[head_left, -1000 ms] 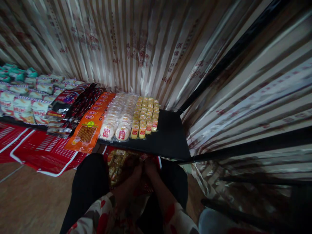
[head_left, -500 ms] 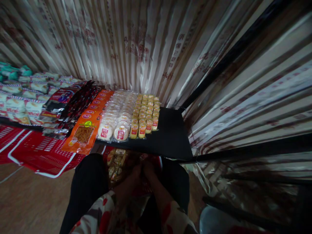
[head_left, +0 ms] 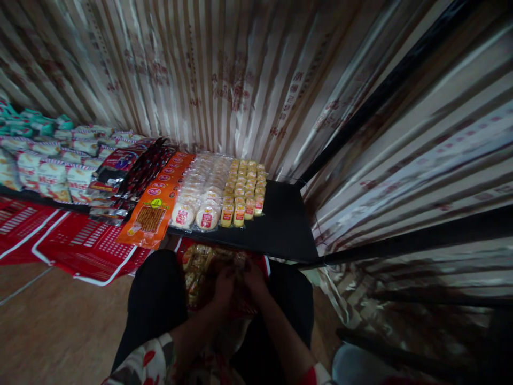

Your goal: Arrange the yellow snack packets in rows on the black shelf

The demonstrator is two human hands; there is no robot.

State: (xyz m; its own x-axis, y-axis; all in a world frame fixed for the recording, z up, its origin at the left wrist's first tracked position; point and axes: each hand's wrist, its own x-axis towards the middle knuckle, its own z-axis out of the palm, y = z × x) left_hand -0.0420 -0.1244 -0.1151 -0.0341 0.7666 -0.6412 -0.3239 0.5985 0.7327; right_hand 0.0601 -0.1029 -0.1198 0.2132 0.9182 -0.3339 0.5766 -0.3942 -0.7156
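Both my hands are low inside a red basket (head_left: 267, 267) between my knees, under the shelf's front edge. My left hand (head_left: 224, 286) has its fingers curled, with the tips near my right hand (head_left: 254, 277). Between the two hands glints a small wrapped snack (head_left: 239, 261); dim light hides its exact shape, and both hands appear closed on it. More yellow-wrapped snacks (head_left: 194, 275) lie in the basket to the left of my hands. Just above, similar small yellow packaged cakes (head_left: 244, 187) stand in rows on the black shelf (head_left: 286, 219).
Left of the yellow cakes are round white packaged biscuits (head_left: 207, 214), an orange snack bag (head_left: 150, 216), dark red packets (head_left: 120, 171) and white bread packs (head_left: 52, 179). Red baskets (head_left: 94, 251) sit below the shelf. A striped curtain (head_left: 224, 69) hangs behind; a black post (head_left: 344, 128) slants at right.
My hands have parted slightly, and the wrapped snack shows more clearly between them. The view has shifted a little, so the shelf goods appear further right.
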